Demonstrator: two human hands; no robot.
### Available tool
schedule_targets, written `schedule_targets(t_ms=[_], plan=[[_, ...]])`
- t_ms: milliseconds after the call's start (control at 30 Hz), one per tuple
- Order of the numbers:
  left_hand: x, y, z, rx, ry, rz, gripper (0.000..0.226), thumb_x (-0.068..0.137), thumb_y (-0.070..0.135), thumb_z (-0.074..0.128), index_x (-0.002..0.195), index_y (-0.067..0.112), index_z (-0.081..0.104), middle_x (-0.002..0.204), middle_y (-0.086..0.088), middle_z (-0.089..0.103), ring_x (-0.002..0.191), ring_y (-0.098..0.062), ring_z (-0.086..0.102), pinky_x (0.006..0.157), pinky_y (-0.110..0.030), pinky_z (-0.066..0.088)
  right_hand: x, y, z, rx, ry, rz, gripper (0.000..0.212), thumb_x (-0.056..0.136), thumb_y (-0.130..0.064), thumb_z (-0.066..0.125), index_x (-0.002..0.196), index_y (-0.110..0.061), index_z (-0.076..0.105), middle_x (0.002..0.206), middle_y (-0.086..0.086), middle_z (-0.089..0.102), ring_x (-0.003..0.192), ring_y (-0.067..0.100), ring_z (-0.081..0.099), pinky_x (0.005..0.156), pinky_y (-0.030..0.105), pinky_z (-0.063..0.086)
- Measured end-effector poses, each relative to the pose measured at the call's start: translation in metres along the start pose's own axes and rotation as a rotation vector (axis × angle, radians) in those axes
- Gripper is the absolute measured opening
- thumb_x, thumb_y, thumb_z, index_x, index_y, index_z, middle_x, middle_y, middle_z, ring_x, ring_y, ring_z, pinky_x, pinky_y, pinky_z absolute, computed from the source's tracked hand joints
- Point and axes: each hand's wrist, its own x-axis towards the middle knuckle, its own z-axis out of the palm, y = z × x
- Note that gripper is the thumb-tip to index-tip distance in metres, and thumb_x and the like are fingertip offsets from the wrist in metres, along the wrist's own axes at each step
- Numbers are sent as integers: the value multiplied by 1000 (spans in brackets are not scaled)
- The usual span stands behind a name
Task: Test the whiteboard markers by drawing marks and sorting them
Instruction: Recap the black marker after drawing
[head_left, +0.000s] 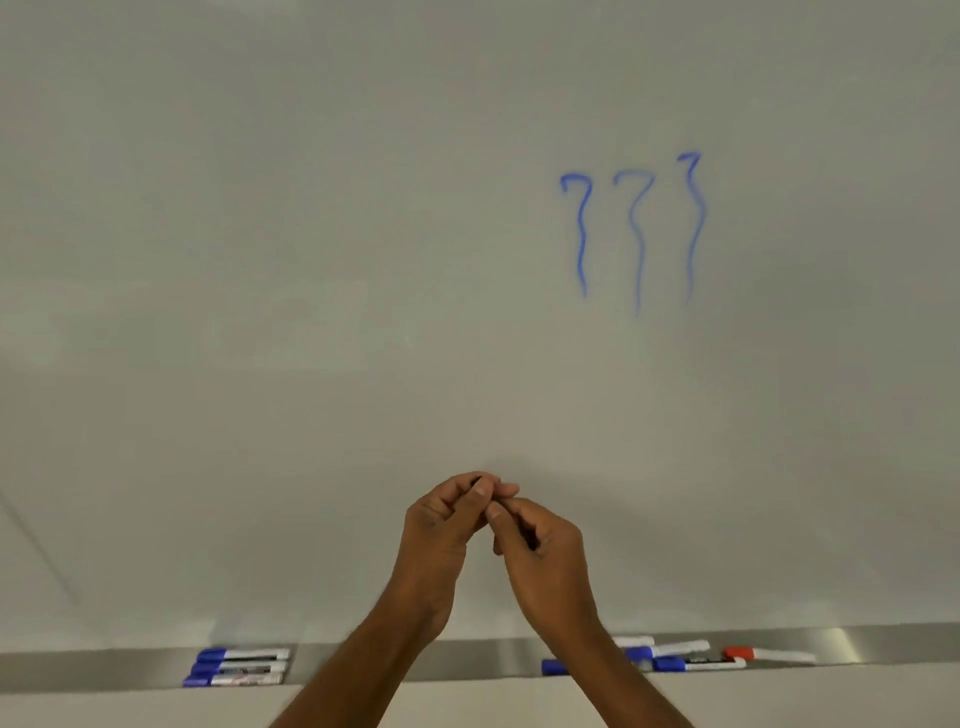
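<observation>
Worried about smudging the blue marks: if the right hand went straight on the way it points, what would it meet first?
Probably the left hand, meeting it on the marker; depth unclear. The right hand points up-left, away from the blue marks.

The marker (476, 482) pinched between the left grip (447, 519) and the right grip (543, 545) is almost wholly hidden by curled fingers. Only dark slivers show, and whether its cap is on cannot be told. The left forearm (363, 670) and right forearm (615, 675) are cut off by the near edge. The right forearm covers the barrel of a blue-capped marker (555, 666) on the tray (883, 647) and part of a white marker (636, 640) just beyond. Marker labels are too blurred to read. The whiteboard (311, 260) and tray run past the picture's edges.
</observation>
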Motion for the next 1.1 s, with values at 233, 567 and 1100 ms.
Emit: schedule_targets(t_ms=[233,567,1100], plan=[[24,91,11,-88,224,227,15,100,13,59,104,8,72,98,-9,78,98,-22,74,93,-33,55,-12,-31,-22,13,99,90,33,92,-43,63,66,-23,68,54,-2,55,52,7,47,56,32,45],[59,115,5,680,247,784,41,102,28,51,143,27,52,143,28,47,141,-1,40,110,-9,32,22,-112,-79,531,59,87,29,100,1,48,105,-10,74,100,19,74,74,23,65,63,28,51],[116,133,38,1011,305,1114,36,105,23,39,137,13,51,146,4,48,150,5,9,123,-25,14,97,-156,-137,344,474,-292,13,101,-18,56,99,-16,69,81,15,70,76,17,61,74,35,48]])
